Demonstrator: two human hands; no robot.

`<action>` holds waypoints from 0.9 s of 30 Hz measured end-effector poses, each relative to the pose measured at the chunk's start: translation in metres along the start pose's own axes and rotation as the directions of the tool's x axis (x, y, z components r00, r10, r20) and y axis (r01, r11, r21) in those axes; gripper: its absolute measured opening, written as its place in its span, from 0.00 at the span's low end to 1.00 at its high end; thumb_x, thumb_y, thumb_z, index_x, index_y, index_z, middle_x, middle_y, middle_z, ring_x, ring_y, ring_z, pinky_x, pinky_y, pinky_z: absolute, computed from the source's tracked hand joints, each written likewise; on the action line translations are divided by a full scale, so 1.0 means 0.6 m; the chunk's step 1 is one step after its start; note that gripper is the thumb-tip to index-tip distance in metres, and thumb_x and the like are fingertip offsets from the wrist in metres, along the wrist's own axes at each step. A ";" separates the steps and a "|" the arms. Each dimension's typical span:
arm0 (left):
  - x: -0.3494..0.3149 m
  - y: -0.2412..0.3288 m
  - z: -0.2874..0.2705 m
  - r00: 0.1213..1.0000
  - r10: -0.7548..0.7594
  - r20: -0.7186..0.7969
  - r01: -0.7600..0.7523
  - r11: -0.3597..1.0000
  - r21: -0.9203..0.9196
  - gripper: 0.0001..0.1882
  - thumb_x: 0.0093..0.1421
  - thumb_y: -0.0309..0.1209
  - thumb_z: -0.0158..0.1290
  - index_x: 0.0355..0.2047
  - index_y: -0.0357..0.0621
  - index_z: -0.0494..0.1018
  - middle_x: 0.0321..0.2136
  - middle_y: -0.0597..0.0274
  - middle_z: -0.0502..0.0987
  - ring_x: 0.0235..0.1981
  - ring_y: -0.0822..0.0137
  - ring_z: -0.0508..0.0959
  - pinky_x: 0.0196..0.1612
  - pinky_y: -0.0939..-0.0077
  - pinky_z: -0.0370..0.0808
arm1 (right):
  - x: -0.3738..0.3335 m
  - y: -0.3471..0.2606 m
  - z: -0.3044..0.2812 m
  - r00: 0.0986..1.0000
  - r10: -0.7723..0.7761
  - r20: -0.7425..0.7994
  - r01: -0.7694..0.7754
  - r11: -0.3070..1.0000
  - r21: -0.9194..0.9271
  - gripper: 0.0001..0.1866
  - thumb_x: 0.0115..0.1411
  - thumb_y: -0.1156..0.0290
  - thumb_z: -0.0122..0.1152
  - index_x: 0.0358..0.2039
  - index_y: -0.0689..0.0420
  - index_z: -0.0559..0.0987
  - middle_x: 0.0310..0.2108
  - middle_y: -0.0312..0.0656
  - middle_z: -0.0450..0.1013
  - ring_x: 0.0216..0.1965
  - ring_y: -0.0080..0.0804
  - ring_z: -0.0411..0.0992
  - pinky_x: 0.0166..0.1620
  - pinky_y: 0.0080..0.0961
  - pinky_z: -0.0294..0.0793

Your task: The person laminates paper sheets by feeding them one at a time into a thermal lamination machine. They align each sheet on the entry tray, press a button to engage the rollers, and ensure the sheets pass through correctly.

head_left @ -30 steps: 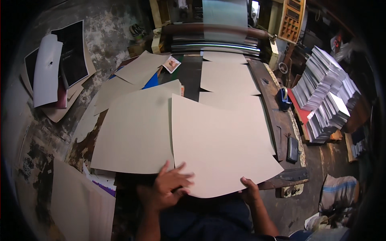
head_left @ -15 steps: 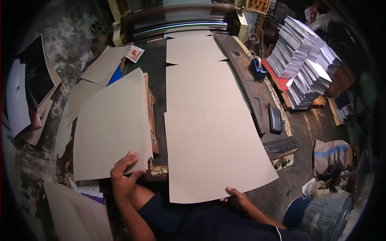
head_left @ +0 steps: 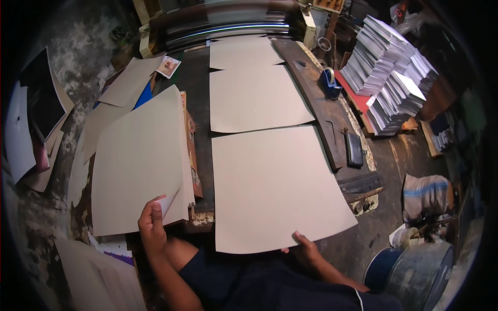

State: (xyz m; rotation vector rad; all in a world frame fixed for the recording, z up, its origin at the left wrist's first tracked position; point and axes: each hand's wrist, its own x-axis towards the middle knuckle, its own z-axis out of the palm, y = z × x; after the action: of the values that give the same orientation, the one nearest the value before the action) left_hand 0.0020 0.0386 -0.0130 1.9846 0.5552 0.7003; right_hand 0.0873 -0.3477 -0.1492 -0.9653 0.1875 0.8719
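Note:
My left hand (head_left: 153, 220) pinches the near right corner of the top sheet on a stack of beige cardboard sheets (head_left: 135, 160); the corner is curled up, baring its white underside. In my right hand (head_left: 307, 250) is the near edge of a large beige cardboard sheet (head_left: 277, 186), thumb on top and fingers beneath. That sheet lies on the machine's dark feed table (head_left: 203, 150). A narrow dark gap parts it from another cardboard sheet (head_left: 259, 98) ahead. Beyond, a further cardboard sheet (head_left: 244, 52) reaches toward the shiny rollers (head_left: 233, 30).
A dark guide bar (head_left: 306, 103) runs along the table's right side, with a tape dispenser (head_left: 330, 84) and black case (head_left: 354, 150) beside it. White paper stacks (head_left: 378, 62) stand farther right. Loose sheets (head_left: 129, 83) lie far left on the table. A drum (head_left: 415, 274) stands near right.
The sheets ahead have moved toward the rollers, and a gap has opened before the sheet in my right hand. My left hand has closed on the stack's top sheet and curled its corner up.

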 end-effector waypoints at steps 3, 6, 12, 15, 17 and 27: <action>0.001 -0.024 0.017 0.997 -0.027 -0.077 0.023 0.999 -0.045 0.19 0.72 0.39 0.42 0.47 0.34 0.74 0.42 0.58 0.77 0.45 0.71 0.73 0.53 0.77 0.67 | 0.038 0.002 -0.020 0.992 -0.104 0.071 0.095 0.989 0.117 0.23 0.70 0.56 0.46 0.51 0.66 0.69 0.40 0.49 0.74 0.38 0.41 0.74 0.42 0.35 0.71; -0.006 -0.029 0.015 0.994 -0.002 -0.107 0.001 1.000 -0.004 0.19 0.73 0.38 0.41 0.48 0.34 0.73 0.42 0.57 0.77 0.44 0.71 0.73 0.53 0.75 0.68 | 0.074 -0.008 0.010 0.979 -0.147 -0.140 0.162 0.981 0.105 0.25 0.69 0.53 0.47 0.49 0.65 0.72 0.40 0.49 0.75 0.37 0.38 0.75 0.42 0.32 0.74; -0.026 -0.020 0.021 0.996 -0.058 -0.070 0.071 0.977 0.200 0.18 0.70 0.37 0.50 0.41 0.28 0.74 0.34 0.56 0.78 0.36 0.69 0.74 0.45 0.75 0.71 | 0.112 -0.004 0.011 0.962 -0.207 -0.176 0.218 0.975 0.046 0.23 0.69 0.52 0.47 0.46 0.63 0.73 0.37 0.48 0.78 0.35 0.30 0.77 0.40 0.26 0.76; -0.024 -0.039 0.036 0.994 -0.082 -0.074 0.093 0.984 0.151 0.19 0.69 0.38 0.50 0.40 0.29 0.75 0.32 0.57 0.78 0.35 0.70 0.73 0.44 0.76 0.71 | 0.114 -0.003 0.000 0.953 -0.244 -0.177 0.256 0.966 0.047 0.22 0.69 0.54 0.47 0.53 0.57 0.68 0.40 0.46 0.77 0.35 0.29 0.76 0.41 0.27 0.76; -0.022 -0.052 0.013 0.977 -0.203 -0.057 0.210 0.967 0.146 0.21 0.69 0.40 0.50 0.37 0.28 0.75 0.32 0.59 0.78 0.33 0.72 0.72 0.42 0.77 0.70 | 0.110 -0.013 0.012 0.956 -0.250 -0.156 0.261 0.964 0.051 0.23 0.69 0.55 0.47 0.57 0.56 0.64 0.42 0.48 0.76 0.36 0.30 0.75 0.42 0.30 0.76; -0.041 0.020 0.036 0.932 -0.061 -0.358 0.008 0.989 -0.146 0.21 0.69 0.41 0.49 0.48 0.33 0.75 0.39 0.50 0.81 0.50 0.57 0.77 0.62 0.60 0.64 | 0.119 -0.041 0.029 0.959 -0.256 -0.124 0.268 0.959 0.094 0.34 0.69 0.60 0.48 0.70 0.56 0.50 0.54 0.48 0.72 0.38 0.27 0.75 0.44 0.29 0.77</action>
State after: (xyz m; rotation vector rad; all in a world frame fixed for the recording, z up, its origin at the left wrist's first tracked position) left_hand -0.0005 0.0043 -0.0172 1.7165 0.7352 1.0658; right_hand 0.1481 -0.3003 -0.1592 -0.9115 0.1951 0.5590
